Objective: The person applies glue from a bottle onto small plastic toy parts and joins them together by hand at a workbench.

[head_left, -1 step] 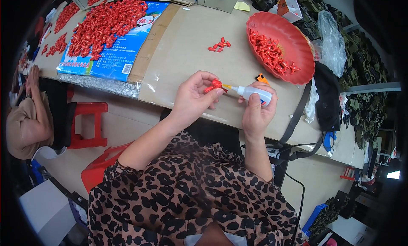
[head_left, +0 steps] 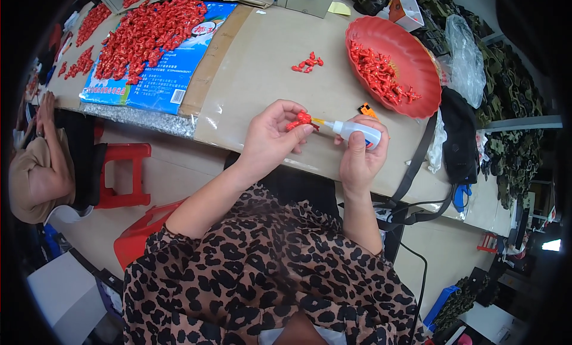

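Between the thumb and fingers of my left hand [head_left: 273, 132] is a small glossy red figurine [head_left: 300, 120], partly covered by the fingertips. My right hand [head_left: 361, 160] is wrapped round a white squeeze bottle of glue [head_left: 364, 134], tipped sideways. Its thin yellowish nozzle points left, and the tip meets or nearly meets the figurine. Both hands are above the near edge of the table [head_left: 256, 65]. Beyond them lies a little group of loose red pieces [head_left: 308, 63]. To the right, a red scalloped plate [head_left: 417, 65] holds many more red pieces [head_left: 381, 74].
A big pile of red figurines [head_left: 149, 35] covers a blue printed sheet [head_left: 161, 86] at the left. An orange and black object [head_left: 367, 110] lies by the plate. A black strap [head_left: 420, 160] hangs over the table edge. Another person [head_left: 44, 166] sits at left near a red stool [head_left: 128, 175].
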Action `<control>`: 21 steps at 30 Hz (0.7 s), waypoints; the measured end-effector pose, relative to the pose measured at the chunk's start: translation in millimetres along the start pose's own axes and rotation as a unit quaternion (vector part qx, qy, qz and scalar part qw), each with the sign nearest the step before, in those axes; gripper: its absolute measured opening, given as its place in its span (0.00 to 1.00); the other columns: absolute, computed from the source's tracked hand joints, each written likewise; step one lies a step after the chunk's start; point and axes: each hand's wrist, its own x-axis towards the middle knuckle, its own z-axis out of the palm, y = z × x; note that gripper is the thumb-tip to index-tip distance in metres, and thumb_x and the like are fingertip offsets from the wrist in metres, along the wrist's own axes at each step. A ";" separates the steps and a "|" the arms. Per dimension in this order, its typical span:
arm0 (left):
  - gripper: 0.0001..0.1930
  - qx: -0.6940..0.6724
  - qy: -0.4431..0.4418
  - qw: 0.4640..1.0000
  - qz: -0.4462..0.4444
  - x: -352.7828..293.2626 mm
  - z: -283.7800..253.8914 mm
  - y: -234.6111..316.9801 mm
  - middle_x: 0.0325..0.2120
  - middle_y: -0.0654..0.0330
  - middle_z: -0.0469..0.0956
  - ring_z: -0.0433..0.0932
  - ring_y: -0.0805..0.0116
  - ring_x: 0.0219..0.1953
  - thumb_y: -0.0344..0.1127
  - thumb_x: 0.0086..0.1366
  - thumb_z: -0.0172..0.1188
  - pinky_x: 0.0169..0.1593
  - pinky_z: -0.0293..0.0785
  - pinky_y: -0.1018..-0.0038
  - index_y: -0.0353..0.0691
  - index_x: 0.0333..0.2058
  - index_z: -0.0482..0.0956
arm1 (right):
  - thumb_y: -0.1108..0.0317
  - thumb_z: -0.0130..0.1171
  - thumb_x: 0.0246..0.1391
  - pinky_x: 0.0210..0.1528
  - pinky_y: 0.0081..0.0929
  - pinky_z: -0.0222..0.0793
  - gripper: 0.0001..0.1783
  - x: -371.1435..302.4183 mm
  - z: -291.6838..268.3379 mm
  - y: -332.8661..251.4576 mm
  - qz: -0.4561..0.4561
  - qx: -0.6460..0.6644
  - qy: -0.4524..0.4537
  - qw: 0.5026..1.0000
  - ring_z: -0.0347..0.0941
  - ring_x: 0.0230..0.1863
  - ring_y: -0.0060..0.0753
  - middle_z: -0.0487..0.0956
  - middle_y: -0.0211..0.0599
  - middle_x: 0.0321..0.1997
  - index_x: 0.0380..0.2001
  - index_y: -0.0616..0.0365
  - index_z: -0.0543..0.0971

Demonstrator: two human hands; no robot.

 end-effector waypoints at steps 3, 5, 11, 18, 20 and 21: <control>0.12 0.000 0.002 1.000 0.002 0.0 -0.3 -1.0 0.27 0.60 0.70 0.70 0.79 0.24 0.25 0.54 0.54 0.24 0.69 0.85 0.33 0.37 0.65 | 0.71 0.52 0.49 0.27 0.17 0.62 0.11 -0.2 -0.3 1.5 -0.013 -0.008 0.000 1.000 0.64 0.26 0.22 0.65 0.38 0.32 0.32 0.63 0.63; 0.11 0.001 0.003 1.000 0.007 -0.2 -0.5 -1.1 0.26 0.62 0.71 0.68 0.83 0.24 0.24 0.54 0.54 0.22 0.67 0.87 0.34 0.36 0.65 | 0.71 0.52 0.49 0.27 0.17 0.62 0.11 -0.3 -0.5 1.6 -0.012 -0.015 0.001 1.000 0.64 0.25 0.22 0.66 0.38 0.32 0.32 0.62 0.63; 0.11 0.003 0.003 1.000 0.013 0.1 -0.7 -3.8 0.26 0.63 0.71 0.68 0.84 0.25 0.24 0.54 0.54 0.22 0.66 0.87 0.35 0.36 0.65 | 0.71 0.51 0.49 0.27 0.16 0.61 0.10 -0.6 -1.6 2.6 -0.011 -0.029 0.001 1.000 0.64 0.25 0.21 0.66 0.38 0.32 0.32 0.62 0.63; 0.11 0.001 0.001 1.000 0.011 -1.0 -0.9 -3.3 0.26 0.63 0.71 0.68 0.84 0.25 0.25 0.54 0.54 0.22 0.66 0.87 0.35 0.36 0.65 | 0.71 0.51 0.49 0.28 0.15 0.61 0.10 -0.9 -2.7 2.1 -0.005 -0.039 0.001 0.999 0.64 0.25 0.21 0.66 0.38 0.32 0.32 0.62 0.63; 0.11 0.007 0.005 1.000 0.005 -1.0 -1.3 -3.5 0.26 0.64 0.71 0.68 0.84 0.25 0.25 0.54 0.54 0.23 0.66 0.87 0.35 0.36 0.65 | 0.71 0.51 0.49 0.27 0.15 0.61 0.10 -1.0 -3.2 4.1 -0.006 -0.039 -0.001 0.999 0.64 0.25 0.20 0.66 0.38 0.32 0.32 0.62 0.63; 0.11 0.006 0.004 1.000 0.005 -0.8 -1.1 -3.2 0.26 0.64 0.71 0.68 0.84 0.25 0.25 0.54 0.54 0.23 0.66 0.87 0.35 0.36 0.65 | 0.71 0.51 0.49 0.27 0.15 0.61 0.10 -0.9 -3.8 4.4 -0.008 -0.040 -0.003 0.999 0.64 0.25 0.20 0.66 0.38 0.32 0.32 0.62 0.63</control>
